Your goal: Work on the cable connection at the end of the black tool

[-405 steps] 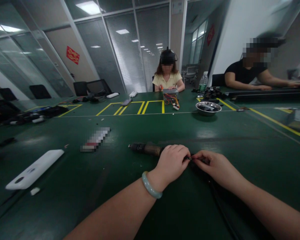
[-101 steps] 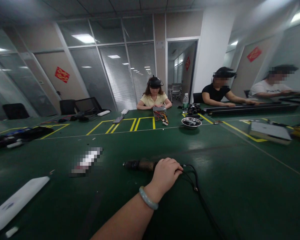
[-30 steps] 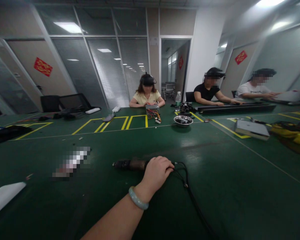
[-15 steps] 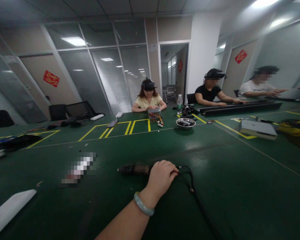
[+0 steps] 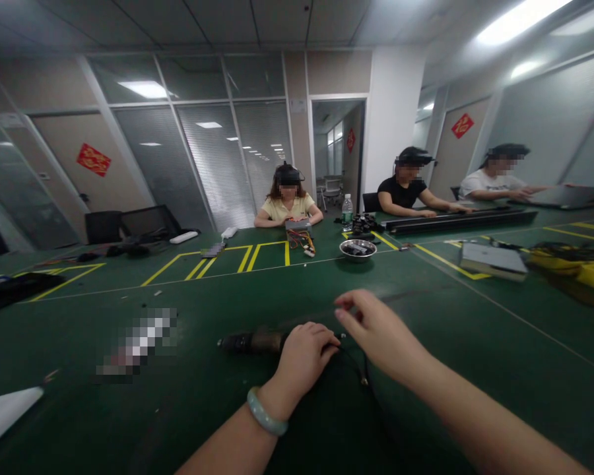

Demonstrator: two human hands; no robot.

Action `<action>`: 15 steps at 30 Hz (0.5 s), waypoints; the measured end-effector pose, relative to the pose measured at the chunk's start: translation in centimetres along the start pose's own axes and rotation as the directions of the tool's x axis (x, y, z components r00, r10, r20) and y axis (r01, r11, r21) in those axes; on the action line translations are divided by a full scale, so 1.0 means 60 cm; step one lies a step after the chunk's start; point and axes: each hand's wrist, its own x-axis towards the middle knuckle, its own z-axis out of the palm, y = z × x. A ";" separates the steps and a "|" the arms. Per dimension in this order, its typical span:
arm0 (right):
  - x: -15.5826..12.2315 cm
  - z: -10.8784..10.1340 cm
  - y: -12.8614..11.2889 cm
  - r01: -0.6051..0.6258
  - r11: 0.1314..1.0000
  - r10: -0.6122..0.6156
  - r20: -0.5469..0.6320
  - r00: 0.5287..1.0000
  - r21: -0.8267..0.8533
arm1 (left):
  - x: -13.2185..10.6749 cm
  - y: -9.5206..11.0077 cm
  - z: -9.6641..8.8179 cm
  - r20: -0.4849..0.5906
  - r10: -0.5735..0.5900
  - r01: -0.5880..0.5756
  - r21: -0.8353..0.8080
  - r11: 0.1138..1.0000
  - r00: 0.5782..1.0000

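Note:
A dark corded electric screwdriver [image 5: 255, 342] lies on the green tabletop, its narrow tip toward the left. My left hand [image 5: 304, 353], with a pale green bangle on its wrist, is closed over the rear end of this tool and hides that part. From there a black cord [image 5: 364, 377] runs off to the right and toward me. Just right of the left hand, my right hand [image 5: 373, 323] hovers above the cord with thumb and forefinger apart and nothing visible between them.
A metal bowl [image 5: 358, 250] of dark parts stands farther back, near a plastic bottle [image 5: 347, 212]. A grey box with coloured wires [image 5: 299, 231] is before a seated person. Two other people sit at the right. A white object [image 5: 7, 415] lies at the near left.
My right hand has come into view from the right, reaching toward the tool's rear end. My left hand stays on the screwdriver. The whole view has shifted slightly.

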 end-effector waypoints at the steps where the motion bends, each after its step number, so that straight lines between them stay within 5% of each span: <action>1: -0.002 0.013 0.007 0.000 0.999 0.002 0.057 0.998 -0.043 | 0.000 0.000 0.000 0.004 -0.004 0.004 0.010 1.000 1.000; 6: -0.016 0.070 0.045 0.028 0.979 0.008 0.172 0.985 -0.204 | 0.001 0.001 -0.001 0.012 0.003 -0.003 0.013 1.000 1.000; 11: -0.023 0.069 0.069 0.035 0.983 -0.012 0.129 0.992 -0.178 | 0.001 -0.004 0.004 -0.025 -0.003 0.002 -0.034 0.999 1.000; 15: -0.015 0.069 0.082 0.059 0.993 -0.037 0.216 0.976 -0.098 | 0.000 -0.007 0.008 -0.036 -0.008 0.006 -0.049 0.999 0.999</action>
